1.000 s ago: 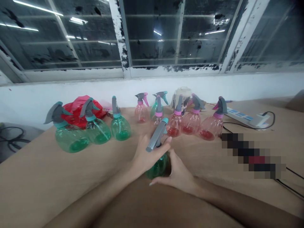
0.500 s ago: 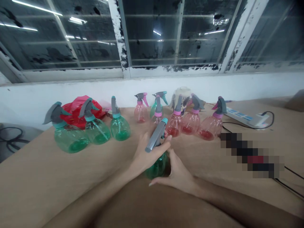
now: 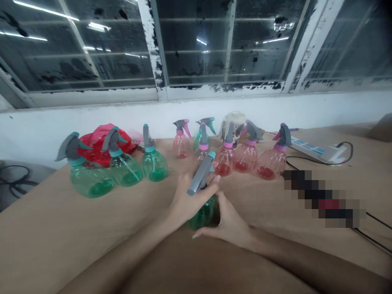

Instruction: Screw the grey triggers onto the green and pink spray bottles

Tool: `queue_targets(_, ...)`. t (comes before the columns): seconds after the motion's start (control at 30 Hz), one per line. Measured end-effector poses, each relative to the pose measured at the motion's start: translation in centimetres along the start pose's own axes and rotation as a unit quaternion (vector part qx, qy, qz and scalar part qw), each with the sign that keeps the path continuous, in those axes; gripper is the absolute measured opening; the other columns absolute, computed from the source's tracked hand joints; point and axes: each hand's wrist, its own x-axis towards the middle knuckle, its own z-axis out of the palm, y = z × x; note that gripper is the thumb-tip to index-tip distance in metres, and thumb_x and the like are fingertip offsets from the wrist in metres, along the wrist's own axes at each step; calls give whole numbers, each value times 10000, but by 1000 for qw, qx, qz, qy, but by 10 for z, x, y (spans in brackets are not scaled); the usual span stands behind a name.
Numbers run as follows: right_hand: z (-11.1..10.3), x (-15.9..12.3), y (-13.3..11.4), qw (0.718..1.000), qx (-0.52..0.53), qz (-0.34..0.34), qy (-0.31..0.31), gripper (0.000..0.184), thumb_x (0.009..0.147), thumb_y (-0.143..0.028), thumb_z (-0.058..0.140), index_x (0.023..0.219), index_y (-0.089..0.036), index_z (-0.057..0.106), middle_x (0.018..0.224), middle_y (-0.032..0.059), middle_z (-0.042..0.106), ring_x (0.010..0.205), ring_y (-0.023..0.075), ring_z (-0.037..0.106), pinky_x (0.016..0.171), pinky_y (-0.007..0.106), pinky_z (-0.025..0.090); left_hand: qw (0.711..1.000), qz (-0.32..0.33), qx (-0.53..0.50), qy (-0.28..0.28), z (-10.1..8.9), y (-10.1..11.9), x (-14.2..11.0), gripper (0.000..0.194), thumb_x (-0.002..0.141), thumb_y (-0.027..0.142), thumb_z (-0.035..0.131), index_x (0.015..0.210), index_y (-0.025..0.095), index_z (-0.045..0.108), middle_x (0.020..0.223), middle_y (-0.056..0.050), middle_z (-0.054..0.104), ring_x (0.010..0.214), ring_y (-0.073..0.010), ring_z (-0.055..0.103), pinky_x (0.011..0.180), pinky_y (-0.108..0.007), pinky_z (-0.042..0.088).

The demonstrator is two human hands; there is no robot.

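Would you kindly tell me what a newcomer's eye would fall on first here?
Probably the green spray bottle at front centre, with the left grip at its neck and the right grip curved around its right side. Then perhaps the bright red bag behind the green bottles at left, and pink bottles right of centre.

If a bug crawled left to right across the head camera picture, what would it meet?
Looped black cable, first round green plastic spray bottle, second green bottle, third green bottle, left hand and right hand holding a fourth green bottle, rightmost pink plastic spray bottle, white-and-blue power strip.
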Motion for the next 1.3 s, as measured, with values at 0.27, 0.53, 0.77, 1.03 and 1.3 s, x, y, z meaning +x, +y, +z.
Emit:
queue_targets(0.27, 0, 0, 3, 1000, -1, -22, 0, 1014, 577, -455, 853, 1395, -246, 290, 1369, 133, 476, 1323, 338, 420, 1072, 533, 380, 1000, -17, -13, -16, 0, -2, -1, 209, 826, 370, 591, 799, 168, 638, 578, 38, 560, 536, -122, 523, 548, -262, 438)
queue_targets(0.53, 0, 1, 2, 1000, -13, -15, -6, 1096, 562, -474, 851, 1442, -254, 236, 1397, 146, 458, 1342, 361, 396, 1107, 574, 323, 1000, -20, 6, -2, 0, 9, 2, 125, 801, 303, 596, 739, 195, 584, 560, 51, 526, 514, -113, 493, 525, -260, 425)
queue_targets(0.77, 1, -1, 2, 1000, -2, -2, 2, 1074, 550, -460, 856, 1425, -246, 270, 1372, 138, 486, 1320, 355, 427, 1094, 562, 349, 1000, -17, -6, 12, 0, 11, 3, 112, 806, 283, 585, 737, 197, 565, 568, 54, 524, 516, -105, 488, 520, -251, 419)
queue_targets(1.03, -3, 2, -6, 1000, 28, -11, -8, 948, 586, -436, 846, 1368, -246, 345, 1372, 121, 497, 1309, 327, 450, 1069, 529, 397, 1000, -15, 16, -4, -9, 3, -8, 485, 781, 417, 670, 1199, 239, 502, 985, -35, 665, 874, -213, 643, 775, -351, 515)
queue_targets(1.3, -1, 4, 3, 999, 49, -2, 8, 951, 602, -443, 837, 1366, -225, 313, 1379, 139, 494, 1280, 296, 486, 1057, 503, 414, 985, -85, 130, -77, -25, -25, -46, 468, 819, 521, 601, 1176, 236, 494, 1148, -89, 627, 1058, -290, 604, 880, -455, 485)
